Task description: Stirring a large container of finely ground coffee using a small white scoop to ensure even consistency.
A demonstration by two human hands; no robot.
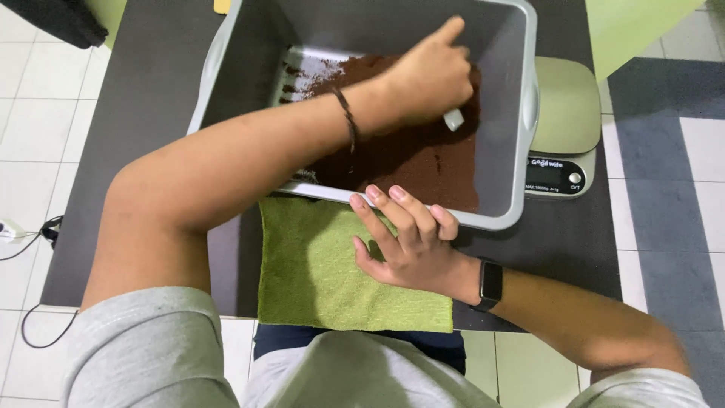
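Two hands at work. My left hand point(430, 75) reaches inside the grey tub point(521, 113), fingers closed round a small white tool point(454, 119) pressed into the brown powder point(408, 159) on the tub floor. My right hand point(404, 242) lies open, fingers spread, on the green cloth point(317, 264), fingertips touching the tub's near rim. One kitchen scale point(563, 128) stands just beside the tub.

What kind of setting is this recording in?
Probably a home workspace: a low dark table on a tiled floor, with a kitchen scale beside a grey tub of brown powder.
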